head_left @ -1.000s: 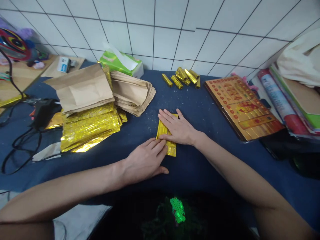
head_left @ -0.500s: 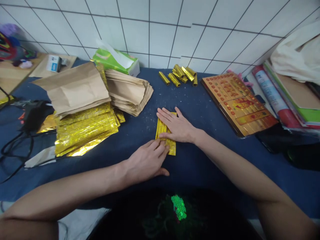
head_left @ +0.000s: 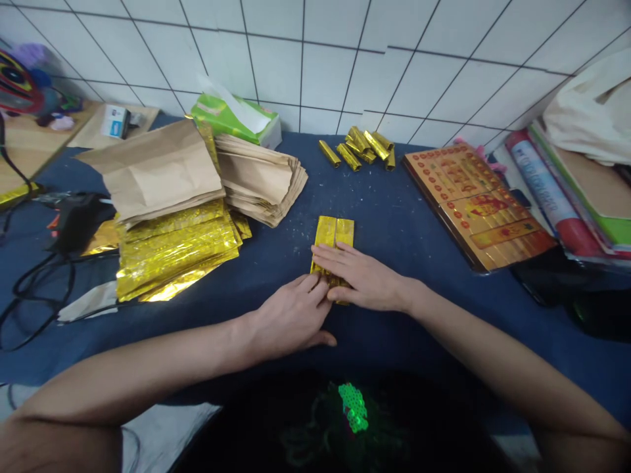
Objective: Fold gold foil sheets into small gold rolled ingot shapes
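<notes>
A folded sheet of gold foil paper [head_left: 344, 230] lies flat on the dark blue cloth, with a seam running down its middle. My right hand [head_left: 362, 276] rests palm down across its lower half, fingers stretched out and pointing left. At the sheet's lower left, the fingertips of my left hand [head_left: 296, 315] press on it; that hand is bent but its fingers lie on the paper, thumb apart. Both hands cover the sheet's near part. Farther back, several rolled gold paper tubes [head_left: 362, 146] sit in a small pile near the wall.
To the left lie stacked gold foil sheets [head_left: 172, 249] and brown paper sheets [head_left: 158, 171]. Behind them is a green tissue pack [head_left: 231, 118]. A black cable [head_left: 34, 282] coils at far left. An orange-gold printed box [head_left: 478, 203] and stacked books [head_left: 586, 190] stand on the right.
My right hand has slid down the gold foil paper toward me, uncovering its far half and centre seam. My left hand stays at the lower left corner. The view has shifted slightly.
</notes>
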Available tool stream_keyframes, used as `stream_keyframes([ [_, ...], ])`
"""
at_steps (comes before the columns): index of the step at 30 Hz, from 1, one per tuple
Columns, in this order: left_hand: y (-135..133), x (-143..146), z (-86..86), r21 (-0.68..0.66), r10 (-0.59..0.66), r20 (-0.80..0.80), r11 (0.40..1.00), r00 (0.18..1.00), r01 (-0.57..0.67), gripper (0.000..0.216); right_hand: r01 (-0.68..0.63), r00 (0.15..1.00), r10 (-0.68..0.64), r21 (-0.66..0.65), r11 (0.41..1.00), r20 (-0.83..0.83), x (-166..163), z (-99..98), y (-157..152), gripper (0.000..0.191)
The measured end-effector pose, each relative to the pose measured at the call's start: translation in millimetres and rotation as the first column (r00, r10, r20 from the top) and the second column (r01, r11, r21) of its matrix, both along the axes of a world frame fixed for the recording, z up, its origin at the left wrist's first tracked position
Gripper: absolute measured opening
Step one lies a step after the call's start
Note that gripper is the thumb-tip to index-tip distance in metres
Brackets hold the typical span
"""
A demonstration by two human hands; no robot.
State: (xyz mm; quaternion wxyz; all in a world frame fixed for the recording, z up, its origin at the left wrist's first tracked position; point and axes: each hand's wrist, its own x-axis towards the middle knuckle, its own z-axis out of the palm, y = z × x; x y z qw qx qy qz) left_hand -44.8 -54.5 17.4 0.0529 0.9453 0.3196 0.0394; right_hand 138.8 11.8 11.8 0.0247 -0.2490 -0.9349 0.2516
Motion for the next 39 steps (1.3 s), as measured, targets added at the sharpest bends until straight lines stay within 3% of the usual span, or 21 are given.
stream_keyframes([
  [8,-1,0,-1.2,0.027,-0.002,-0.038,1.000,0.999,0.003,0.069,0.076,0.995,-0.083,0.135,0.988,0.047,-1,-12.0,48,0.059],
  [12,-5,0,0.2,0.047,0.023,-0.052,0.999,0.998,-0.021,0.071,0.077,0.994,-0.090,0.206,0.976,0.055,-2,-18.1,46,0.058],
  [16,0,-8,6.2,0.015,0.017,-0.017,1.000,1.000,-0.016,0.059,0.078,0.993,-0.096,0.220,0.972,0.075,-2,-18.8,44,0.059],
  [21,12,-18,1.8,0.059,0.105,0.004,0.993,0.994,-0.105,0.057,0.073,0.992,-0.096,0.231,0.970,0.087,-3,-16.5,44,0.060],
  [25,9,-19,-3.0,0.036,0.079,-0.037,0.996,0.996,-0.078,0.063,0.072,0.993,-0.091,0.214,0.974,0.079,-3,-15.0,44,0.058],
  [30,-3,-16,5.0,0.071,0.017,-0.051,0.997,0.999,-0.014,0.054,0.080,0.990,-0.103,0.214,0.974,0.097,-4,-14.4,43,0.057],
  [35,1,-11,12.3,-0.013,0.005,-0.009,1.000,1.000,-0.005,0.050,0.076,0.991,-0.096,0.203,0.976,0.092,-3,-15.4,44,0.063],
  [39,6,-6,10.1,-0.056,0.029,-0.071,0.998,0.997,-0.033,0.054,0.075,0.994,-0.090,0.213,0.974,0.062,-2,-18.6,44,0.063],
])
